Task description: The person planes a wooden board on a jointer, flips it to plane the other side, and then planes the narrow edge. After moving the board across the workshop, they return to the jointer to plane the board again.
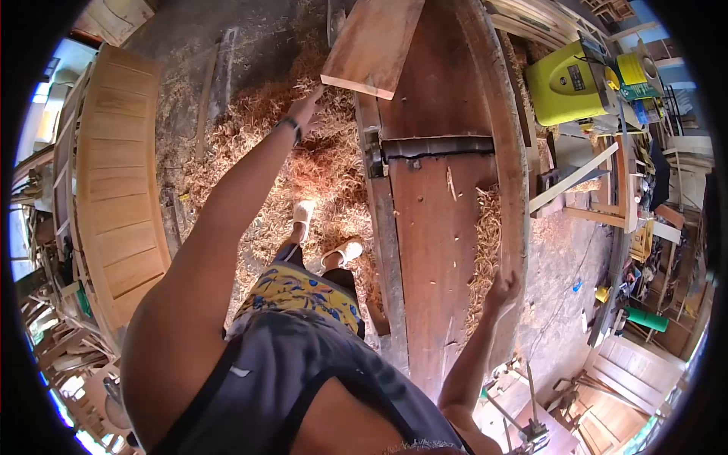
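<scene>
A thick wooden board [371,49] lies aslant at the far end of the long wooden workbench [436,250], its near end facing me. My left hand [305,110], with a dark band at the wrist, reaches to the board's near left corner and grips there; the fingertips are partly hidden. On the right, my right hand [503,292] is over the bench's raised right side, fingers apart and nothing held. Curled wood shavings [487,235] lie along that side, close to this hand. A dark crosspiece [438,146] spans the bench between board and hand.
Shavings [326,171] cover the floor around my feet. A panelled wooden door [121,182] leans at the left. A yellow-green machine [565,82] stands beyond the bench's right side, near a pale wood strip [574,178]. Timber and tools crowd the right.
</scene>
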